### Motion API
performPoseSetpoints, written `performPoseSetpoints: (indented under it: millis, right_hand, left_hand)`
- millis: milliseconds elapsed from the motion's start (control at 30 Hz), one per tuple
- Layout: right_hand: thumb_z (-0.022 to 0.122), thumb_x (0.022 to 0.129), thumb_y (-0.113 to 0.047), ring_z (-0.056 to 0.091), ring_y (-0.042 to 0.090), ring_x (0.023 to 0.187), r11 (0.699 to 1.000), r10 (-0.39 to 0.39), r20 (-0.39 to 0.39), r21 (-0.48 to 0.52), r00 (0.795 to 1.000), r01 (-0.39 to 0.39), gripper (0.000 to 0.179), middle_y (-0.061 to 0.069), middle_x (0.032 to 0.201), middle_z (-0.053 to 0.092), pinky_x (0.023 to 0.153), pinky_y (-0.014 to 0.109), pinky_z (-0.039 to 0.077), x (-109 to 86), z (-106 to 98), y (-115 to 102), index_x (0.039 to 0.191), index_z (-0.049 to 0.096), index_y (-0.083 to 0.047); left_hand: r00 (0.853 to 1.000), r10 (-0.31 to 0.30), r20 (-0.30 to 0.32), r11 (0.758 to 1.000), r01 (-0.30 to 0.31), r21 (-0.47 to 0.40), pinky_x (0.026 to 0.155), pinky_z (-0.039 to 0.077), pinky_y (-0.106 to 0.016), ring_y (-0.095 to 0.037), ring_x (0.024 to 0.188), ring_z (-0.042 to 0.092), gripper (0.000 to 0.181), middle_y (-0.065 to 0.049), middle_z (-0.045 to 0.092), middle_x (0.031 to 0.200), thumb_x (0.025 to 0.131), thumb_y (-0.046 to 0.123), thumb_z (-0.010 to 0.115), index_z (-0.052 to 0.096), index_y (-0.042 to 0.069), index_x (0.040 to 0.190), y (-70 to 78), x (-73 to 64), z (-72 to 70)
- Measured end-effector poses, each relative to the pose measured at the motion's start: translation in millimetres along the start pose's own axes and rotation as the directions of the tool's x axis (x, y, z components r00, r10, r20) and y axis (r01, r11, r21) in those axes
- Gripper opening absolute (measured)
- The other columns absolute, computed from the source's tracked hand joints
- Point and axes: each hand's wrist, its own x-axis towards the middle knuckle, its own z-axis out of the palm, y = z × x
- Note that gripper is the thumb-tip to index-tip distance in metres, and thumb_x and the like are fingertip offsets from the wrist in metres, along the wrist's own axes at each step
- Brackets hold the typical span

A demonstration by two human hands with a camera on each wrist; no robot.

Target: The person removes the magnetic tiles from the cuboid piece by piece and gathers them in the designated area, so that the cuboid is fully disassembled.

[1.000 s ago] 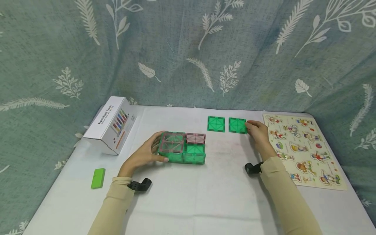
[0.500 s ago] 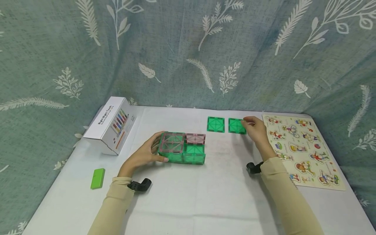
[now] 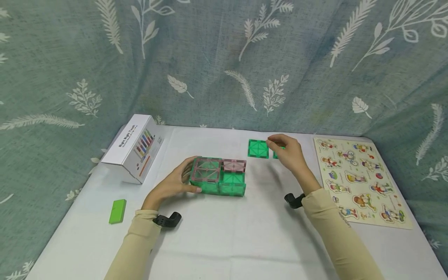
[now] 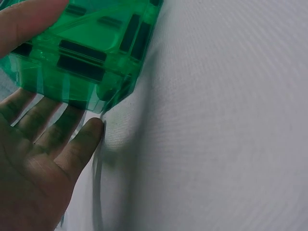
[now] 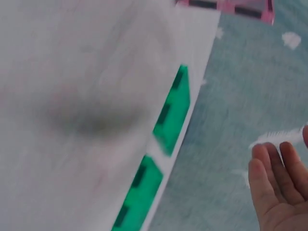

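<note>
My left hand point(image 3: 169, 187) holds the left end of a small structure of clear magnetic tiles point(image 3: 232, 189), thumb at its front and fingers behind. Its walls are green; a pink square tile point(image 3: 206, 170) lies over the left half and a pink tile point(image 3: 233, 166) stands at the back right. Two green square tiles lie flat farther back: the left tile point(image 3: 258, 149) in full sight, the right tile point(image 5: 139, 192) mostly hidden by my right hand in the head view. My right hand point(image 3: 289, 154) hovers over them, fingers loosely bent and holding nothing, fingertips near the left tile's right edge.
A white box point(image 3: 131, 149) stands at the back left, with a light-green block point(image 3: 117, 211) in front of it. On the right lies a wooden picture puzzle board point(image 3: 364, 182). A patterned curtain point(image 3: 210, 58) hangs behind the white-covered table point(image 3: 224, 241).
My right hand has moved left from the right green tile's outer edge towards the left green tile. Both flat tiles stay in place. My left hand keeps its hold.
</note>
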Motion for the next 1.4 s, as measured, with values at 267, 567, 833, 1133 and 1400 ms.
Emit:
performPoseSetpoints:
  millis: [267, 567, 833, 1133, 1400]
  right_hand:
    - [0.068, 0.096, -0.037, 0.062, 0.029, 0.125, 0.996, -0.073, 0.158, 0.063, 0.985, 0.064, 0.042, 0.010, 0.131, 0.067, 0.102, 0.045, 0.056, -10.7, 24.2, -14.4, 0.128, 0.066, -0.011]
    - [0.075, 0.092, -0.028, 0.060, 0.029, 0.129, 0.985, -0.146, 0.292, 0.131, 0.945, 0.111, 0.045, 0.011, 0.135, 0.065, 0.111, 0.040, 0.051, -23.4, 49.6, -5.7, 0.131, 0.064, -0.008]
    - [0.072, 0.094, -0.026, 0.068, 0.025, 0.119, 0.981, -0.168, 0.348, 0.155, 0.922, 0.120, 0.035, 0.006, 0.127, 0.071, 0.099, 0.041, 0.058, -35.2, 66.9, -1.8, 0.125, 0.070, -0.011]
    - [0.071, 0.095, -0.024, 0.071, 0.013, 0.096, 0.973, -0.215, 0.319, 0.151, 0.923, 0.174, 0.028, 0.007, 0.119, 0.075, 0.074, 0.023, 0.058, -35.0, 74.5, 2.1, 0.120, 0.074, -0.012]
    - [0.070, 0.095, -0.020, 0.072, 0.019, 0.092, 0.971, -0.212, 0.326, 0.173, 0.921, 0.163, 0.027, 0.009, 0.120, 0.075, 0.067, 0.020, 0.054, -36.6, 76.8, 4.8, 0.121, 0.074, -0.012]
  left_hand:
    - [1.000, 0.023, 0.021, 1.000, -0.023, 0.004, 0.128, 0.021, -0.052, -0.038, 0.156, 0.019, 0.107, -0.012, 0.025, 0.166, 0.073, 0.004, 0.087, 0.024, 0.020, 0.158, 1.2, -0.4, -1.6]
    - [0.997, 0.030, 0.078, 1.000, -0.031, 0.006, 0.127, 0.023, -0.053, -0.036, 0.155, 0.023, 0.104, -0.012, 0.032, 0.163, 0.072, 0.004, 0.086, 0.027, 0.019, 0.156, 2.8, -0.9, -4.3]
    - [0.989, 0.051, 0.137, 0.998, -0.047, -0.029, 0.127, 0.022, -0.057, -0.037, 0.155, 0.024, 0.104, -0.011, 0.036, 0.161, 0.071, 0.002, 0.087, 0.029, 0.021, 0.156, 2.2, -2.6, -3.9]
    - [0.991, 0.046, 0.123, 0.999, -0.045, -0.006, 0.127, 0.022, -0.056, -0.034, 0.155, 0.023, 0.105, -0.009, 0.036, 0.160, 0.071, 0.003, 0.086, 0.029, 0.024, 0.155, 9.8, -4.4, -1.9]
    - [0.992, 0.027, 0.120, 1.000, -0.027, -0.006, 0.127, 0.023, -0.056, -0.034, 0.155, 0.023, 0.106, -0.008, 0.035, 0.161, 0.071, 0.004, 0.087, 0.028, 0.025, 0.156, 6.3, -6.0, -0.3]
